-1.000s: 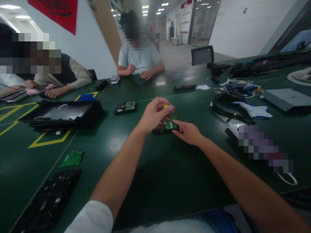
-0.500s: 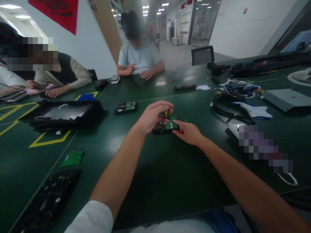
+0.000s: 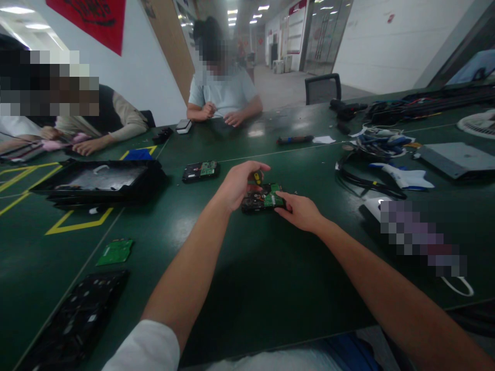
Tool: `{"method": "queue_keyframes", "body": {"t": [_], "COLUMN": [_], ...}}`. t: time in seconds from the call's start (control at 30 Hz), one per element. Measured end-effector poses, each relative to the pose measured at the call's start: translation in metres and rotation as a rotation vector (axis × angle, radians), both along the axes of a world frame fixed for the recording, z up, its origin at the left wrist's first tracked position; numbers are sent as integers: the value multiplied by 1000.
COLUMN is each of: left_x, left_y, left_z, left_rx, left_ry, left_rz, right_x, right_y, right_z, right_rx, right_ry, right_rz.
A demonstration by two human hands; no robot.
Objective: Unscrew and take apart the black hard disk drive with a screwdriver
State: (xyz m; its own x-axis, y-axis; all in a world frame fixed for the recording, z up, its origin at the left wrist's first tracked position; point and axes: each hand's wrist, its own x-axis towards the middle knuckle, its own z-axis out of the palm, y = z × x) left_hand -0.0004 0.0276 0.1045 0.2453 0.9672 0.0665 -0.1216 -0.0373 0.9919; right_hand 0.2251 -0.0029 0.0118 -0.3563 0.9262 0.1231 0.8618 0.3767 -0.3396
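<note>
Drive [image 3: 266, 202], long axis left to right

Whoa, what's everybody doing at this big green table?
Someone's left hand has a small yellow-and-black tool, maybe a screwdriver, just above a hard drive. Their right hand grips the drive's right end. The drive lies flat, green circuit board up. A second hard drive sits farther off to the left, and a loose circuit board lies nearer. Across the table, a person in light blue sits with both hands raised near the edge.
</note>
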Motion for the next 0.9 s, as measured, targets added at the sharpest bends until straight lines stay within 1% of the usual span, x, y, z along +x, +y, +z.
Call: {"method": "queue_keyframes", "body": {"t": [0.17, 0.27, 0.33, 0.47, 0.53, 0.6, 0.77, 0.9], "left_x": [7, 12, 12, 7, 4, 3, 8, 9], "left_y": [-2, -3, -2, 3, 4, 3, -3, -2], "left_z": [-3, -4, -4, -5, -5, -4, -1, -3], "left_rx": [-102, -117, -89, 17, 40, 29, -43, -57], "left_ry": [-114, -128, -102, 1, 33, 23, -88, -126], "left_rz": [-35, -24, 3, 144, 174, 152, 51, 28], "right_x": [-1, -1, -1, 0, 0, 1, 0, 0], "right_y": [-1, -1, -1, 0, 0, 0, 0, 0], "right_z": [3, 4, 3, 0, -1, -1, 0, 0], "right_rx": [-18, -24, -16, -1, 2, 5, -3, -5], "right_ry": [-4, -1, 0, -1, 4, 7, 2, 7], "right_rz": [3, 4, 2, -5, -3, 2, 8, 1]}}
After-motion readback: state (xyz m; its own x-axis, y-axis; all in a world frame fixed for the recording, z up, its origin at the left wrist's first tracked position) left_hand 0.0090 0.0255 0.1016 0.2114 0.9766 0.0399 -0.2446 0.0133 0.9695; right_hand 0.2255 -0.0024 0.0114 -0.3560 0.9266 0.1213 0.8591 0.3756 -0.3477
